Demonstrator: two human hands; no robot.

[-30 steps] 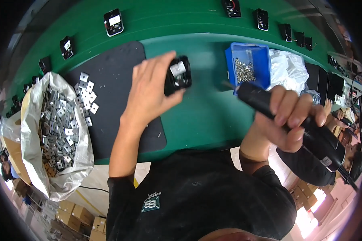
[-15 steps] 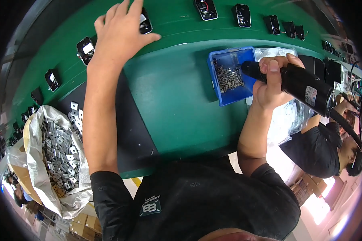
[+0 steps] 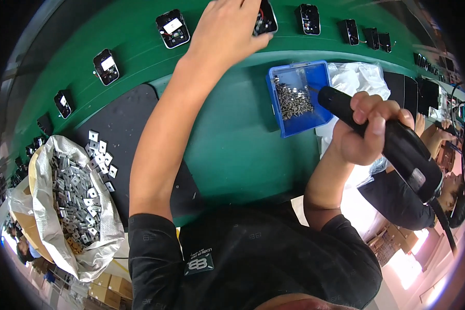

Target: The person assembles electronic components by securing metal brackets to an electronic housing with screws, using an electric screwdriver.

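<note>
My left hand [image 3: 227,33] reaches to the far side, its thumb against the near edge of a black housing [image 3: 266,20] with small parts and a red wire inside. The other fingertips are cut off by the picture's upper edge, but the hand appears to grip the housing. My right hand [image 3: 372,126] is wrapped round a black electric screwdriver [image 3: 413,160], held tilted with its nose toward a blue bin [image 3: 307,125]. Many loose screws [image 3: 294,101] lie in the bin. Just left of my left hand sits another open housing [image 3: 173,30] with a white label.
More black housings [image 3: 107,67] line the green far strip on both sides. A white sack [image 3: 46,206] of metal plates [image 3: 80,194] stands at left, with loose plates [image 3: 102,157] on a black mat [image 3: 124,119]. Plastic bags [image 3: 359,80] lie behind the screwdriver. Another person [image 3: 408,201] is at right.
My left hand has moved right, from the labelled housing to the one with the red wire, which now sits slightly nearer me. My right hand and the screwdriver have shifted right and nearer me.
</note>
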